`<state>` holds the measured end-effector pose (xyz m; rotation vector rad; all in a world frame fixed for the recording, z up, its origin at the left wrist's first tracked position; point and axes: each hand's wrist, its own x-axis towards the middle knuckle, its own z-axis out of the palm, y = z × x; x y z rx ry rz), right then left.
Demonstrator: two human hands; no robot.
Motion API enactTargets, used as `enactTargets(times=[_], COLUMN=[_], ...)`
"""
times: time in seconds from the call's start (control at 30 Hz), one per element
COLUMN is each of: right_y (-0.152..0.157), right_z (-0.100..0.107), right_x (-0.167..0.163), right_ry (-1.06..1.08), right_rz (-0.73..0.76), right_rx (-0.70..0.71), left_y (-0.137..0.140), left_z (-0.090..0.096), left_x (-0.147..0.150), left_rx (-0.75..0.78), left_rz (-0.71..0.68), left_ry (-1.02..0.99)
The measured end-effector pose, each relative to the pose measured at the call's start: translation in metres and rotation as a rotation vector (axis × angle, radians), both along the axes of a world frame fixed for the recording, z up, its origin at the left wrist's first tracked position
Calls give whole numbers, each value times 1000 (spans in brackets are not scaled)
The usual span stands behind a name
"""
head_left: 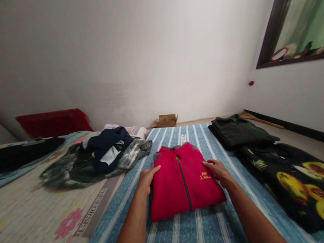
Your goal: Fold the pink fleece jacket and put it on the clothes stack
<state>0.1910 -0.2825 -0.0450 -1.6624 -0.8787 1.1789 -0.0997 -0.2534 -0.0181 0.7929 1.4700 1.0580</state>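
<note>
A folded red zip-up jacket (172,184) with a grey collar, dark zip and yellow embroidery lies on a blue-and-white striped bed cover (141,195). My left hand (146,179) grips its left edge, thumb on top and the other fingers hidden beneath or behind the side. On the opposite edge, beside the embroidery, my right hand (216,170) pinches the fabric with the thumb and fingers. The jacket's front hem points towards me and its collar faces the wall.
To the left is a loose pile with a navy garment (108,145) and a camouflage-patterned garment (73,168). Folded dark green clothing (241,131) and a black fruit-print garment (291,179) lie on the right. A cardboard box (167,120) stands by the wall (162,67).
</note>
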Motion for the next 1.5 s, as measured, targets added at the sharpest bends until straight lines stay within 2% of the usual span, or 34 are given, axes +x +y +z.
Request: enactTargets(times=[0.23,0.4,0.5,0.63,0.77,0.97,1.2,1.33,1.5], right_y=[18,27,29,32,33,26,18,10,4], right_z=[-7,-16,-21,-27,-30,-23,-16,-16,-14], right_x=[3,-1,-3,-2,0,-4,-7,-2,-6], right_ry=[88,279,344,358,322,527,631,702,645], right_rz=[12,175,188,170,186,216,281,387,275], right_rx=[-40,-49,-81,-72,-4,81,44,82,109], left_y=[23,30,31,36,41,34,31,22,6], left_z=[-5,-8,-8,-12,-16,-8,-8,-4,5], left_x=[1,-3,-4,-5,-6,-3,-4,-5,-3], left_rx=[-24,-16,-46,-49,-9,52,-75,-57,-23], left_rz=[75,23,-17,-14,4,-46,-116,-203,-253], left_ry=[-171,-207,-214,-222,-190,-285,-266,-271,-284])
